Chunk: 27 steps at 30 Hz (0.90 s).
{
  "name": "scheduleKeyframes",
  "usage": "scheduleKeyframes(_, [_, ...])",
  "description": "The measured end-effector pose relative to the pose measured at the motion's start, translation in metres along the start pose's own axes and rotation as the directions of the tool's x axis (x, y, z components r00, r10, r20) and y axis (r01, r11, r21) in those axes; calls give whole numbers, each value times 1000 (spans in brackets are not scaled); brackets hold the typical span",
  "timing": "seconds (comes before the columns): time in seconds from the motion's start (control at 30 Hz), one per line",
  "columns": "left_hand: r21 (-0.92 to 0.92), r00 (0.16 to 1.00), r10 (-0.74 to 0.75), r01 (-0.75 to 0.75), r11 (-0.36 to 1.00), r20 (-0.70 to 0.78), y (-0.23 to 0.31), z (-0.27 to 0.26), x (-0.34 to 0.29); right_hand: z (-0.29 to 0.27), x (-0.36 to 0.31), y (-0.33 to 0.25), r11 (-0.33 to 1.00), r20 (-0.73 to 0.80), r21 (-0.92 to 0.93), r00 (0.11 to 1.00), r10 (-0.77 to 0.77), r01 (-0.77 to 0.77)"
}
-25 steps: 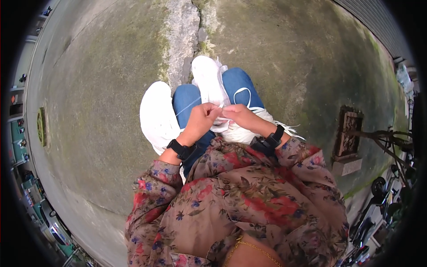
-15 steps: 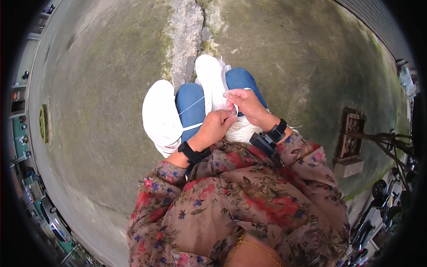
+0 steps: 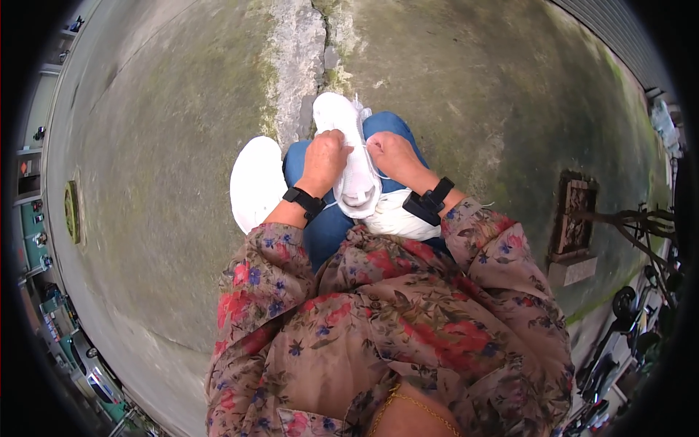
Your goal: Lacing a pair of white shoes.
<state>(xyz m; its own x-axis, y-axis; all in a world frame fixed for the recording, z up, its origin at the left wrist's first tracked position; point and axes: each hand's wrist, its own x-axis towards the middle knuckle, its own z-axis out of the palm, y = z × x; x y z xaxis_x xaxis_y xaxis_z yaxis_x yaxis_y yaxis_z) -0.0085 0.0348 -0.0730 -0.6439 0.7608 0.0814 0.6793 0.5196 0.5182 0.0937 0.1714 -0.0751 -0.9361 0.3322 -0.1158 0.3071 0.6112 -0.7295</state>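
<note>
At both edges of the shoe (image 3: 357,178), left hand (image 3: 327,154) and right hand (image 3: 391,154) are curled, fingers' grip unclear, with concrete (image 3: 466,95) left open beyond.

My left hand (image 3: 325,156) curled over a white shoe's (image 3: 355,175) left edge above the frame's centre, my right hand (image 3: 394,154) curled beside its right edge, blue jeans (image 3: 325,234) beneath, another white shoe (image 3: 255,186) centre-left, cracked concrete (image 3: 473,87) across the top.

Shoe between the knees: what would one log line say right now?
left hand: on shoe | right hand: curled, seemingly on lace | shoe: white, toe pointing away
</note>
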Motion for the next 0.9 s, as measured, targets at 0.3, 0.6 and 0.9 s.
scheduleKeyframes(0.3, [-152,981,-193,195,969,25,2,1,8,5,1,-9,993,-25,-115,999,-27,24])
scheduleKeyframes(0.6, [-146,968,-246,252,957,57,2,2,8,6,4,-8,985,-22,-150,995,-93,88])
scheduleKeyframes(0.9, [-183,969,-236,247,952,77,0,-7,4,11,7,-16,986,-46,-124,992,-115,108])
